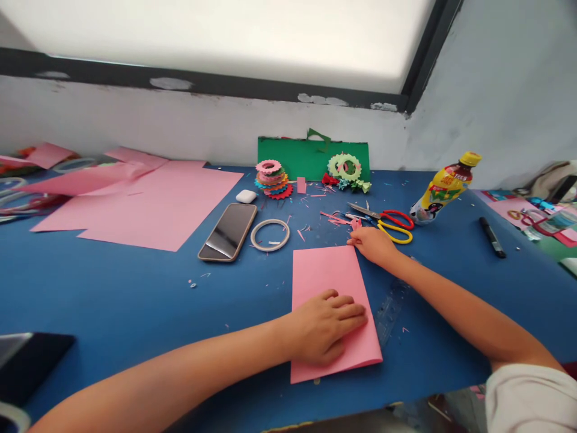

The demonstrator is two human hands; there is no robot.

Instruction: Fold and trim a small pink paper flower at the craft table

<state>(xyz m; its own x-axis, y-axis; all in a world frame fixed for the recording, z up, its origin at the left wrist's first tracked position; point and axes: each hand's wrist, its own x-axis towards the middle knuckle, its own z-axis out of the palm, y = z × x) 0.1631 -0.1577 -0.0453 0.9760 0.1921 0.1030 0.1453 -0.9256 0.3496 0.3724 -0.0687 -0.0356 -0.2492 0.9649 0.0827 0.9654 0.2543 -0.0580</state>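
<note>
A folded sheet of pink paper (322, 273) lies on the blue table, its fold along the right side and its layers slightly apart at the near edge. Flat on its lower half rests my left hand (328, 325), open, palm down. My right hand (370, 245) is closed at the paper's far right corner, thumb and fingertips pinching the edge there. Just beyond that hand lie thin pink paper scraps (336, 218) and scissors (383, 222) with red and yellow handles. A clear ruler (390, 310) sits beside the paper's right edge, partly under my right forearm.
Left of the paper are a roll of tape (253, 236), a phone (228, 231) and a white earphone case (246, 196). Large pink sheets (180, 198) cover the back left. Stacked paper rings (274, 180), green card (293, 153), a tilted bottle (444, 189) and a black marker (492, 236) stand or lie beyond.
</note>
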